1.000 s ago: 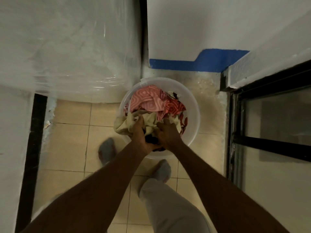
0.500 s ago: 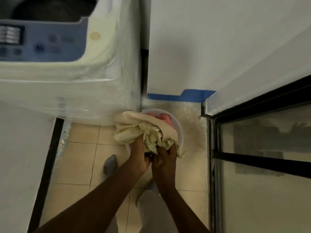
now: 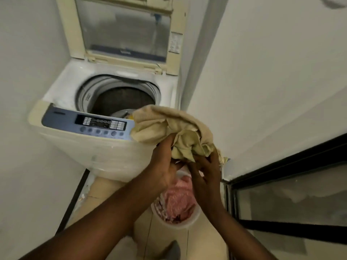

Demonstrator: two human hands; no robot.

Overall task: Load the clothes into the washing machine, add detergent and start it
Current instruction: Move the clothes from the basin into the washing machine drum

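We find the task at its loading step. Both hands hold a bundle of cream cloth [image 3: 174,132] raised at the near right corner of the washing machine [image 3: 105,117], level with its control panel [image 3: 88,123]. The left hand [image 3: 165,164] grips the bundle from below on its left side, its fingers [image 3: 165,145] curled up into the folds. The right hand [image 3: 206,175] supports the bundle from below on the right, its fingers [image 3: 214,158] closed into the hanging edge of the cloth. Neither hand is free.

The machine stands open: its lid [image 3: 124,32] is tilted up against the far wall, and the drum [image 3: 122,98] is exposed. We see something pale and yellow low in the drum, at its near right, but cannot tell what it is. The far edge of the bundle overlaps the near right rim of the opening; most of the cloth is on the near side of the panel and not yet over the drum.

On the floor, below the hands, the white basket [image 3: 180,222] holds more clothes, a pink patterned garment [image 3: 178,199] uppermost. We see no detergent in view.

In our judgement loading is only begun. The next move calls for carrying the bundle farther and to the left, clear of the control panel, until it hangs over the drum, then opening both hands to drop it. The loose trailing edge on the right could catch on the rim or panel; it should be gathered in first.
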